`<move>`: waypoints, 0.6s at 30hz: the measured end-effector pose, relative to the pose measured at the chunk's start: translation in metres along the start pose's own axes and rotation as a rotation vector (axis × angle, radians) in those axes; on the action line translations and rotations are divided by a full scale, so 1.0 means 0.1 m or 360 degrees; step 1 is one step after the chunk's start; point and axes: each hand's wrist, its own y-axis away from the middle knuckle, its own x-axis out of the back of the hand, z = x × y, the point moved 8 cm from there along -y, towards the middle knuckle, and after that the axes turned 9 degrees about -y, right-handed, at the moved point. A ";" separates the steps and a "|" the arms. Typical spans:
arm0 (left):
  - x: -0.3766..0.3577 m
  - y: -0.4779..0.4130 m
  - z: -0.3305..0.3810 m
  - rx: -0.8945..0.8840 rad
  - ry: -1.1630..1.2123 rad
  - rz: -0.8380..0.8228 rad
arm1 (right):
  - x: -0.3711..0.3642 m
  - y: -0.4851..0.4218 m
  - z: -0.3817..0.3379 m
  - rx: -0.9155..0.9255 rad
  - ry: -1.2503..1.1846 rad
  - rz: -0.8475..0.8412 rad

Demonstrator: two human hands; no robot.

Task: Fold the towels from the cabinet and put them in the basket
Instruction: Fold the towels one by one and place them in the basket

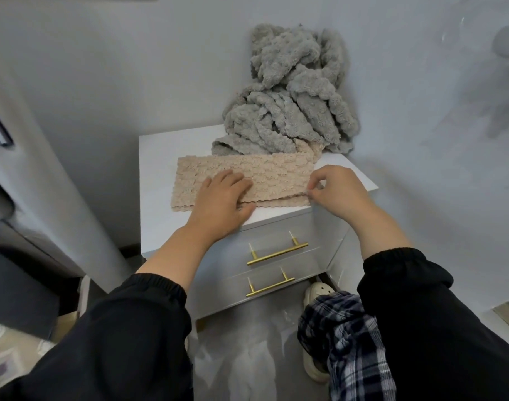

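A beige textured towel (264, 175) lies folded into a long strip on top of the white cabinet (157, 157). My left hand (221, 202) presses flat on the strip's near middle, fingers straight. My right hand (338, 191) pinches the towel's right near corner between thumb and fingertips. Behind the strip a crumpled grey towel (290, 99) is heaped against the wall, and a bit of the beige towel runs under its front edge. No basket is in view.
The cabinet has two drawers with brass bar handles (277, 253), both closed. A white door or panel (59, 180) stands at the left. Below are my plaid trouser leg (342, 337) and a white clog (314, 293) on the floor.
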 end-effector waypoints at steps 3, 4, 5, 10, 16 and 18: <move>0.10 0.02 0.06 -0.0133 0.0080 0.0204 | 0.08 0.01 -0.06 0.0043 -0.0044 0.0067; 0.13 0.02 0.07 -0.0151 0.0096 0.0267 | 0.10 0.01 -0.07 0.0048 -0.0059 0.0067; 0.17 0.03 0.08 -0.0156 0.0107 0.0318 | 0.10 0.01 -0.07 0.0051 -0.0065 0.0056; 0.27 0.05 0.12 -0.0193 0.0128 0.0466 | 0.10 0.03 -0.09 0.0061 -0.0046 -0.0009; 0.22 0.07 0.20 -0.0329 0.0046 0.0314 | -0.03 0.05 -0.01 -0.0010 0.0013 -0.0184; 0.21 0.06 0.20 -0.0306 0.0058 0.0299 | -0.08 0.07 0.02 -0.0038 0.0003 -0.0262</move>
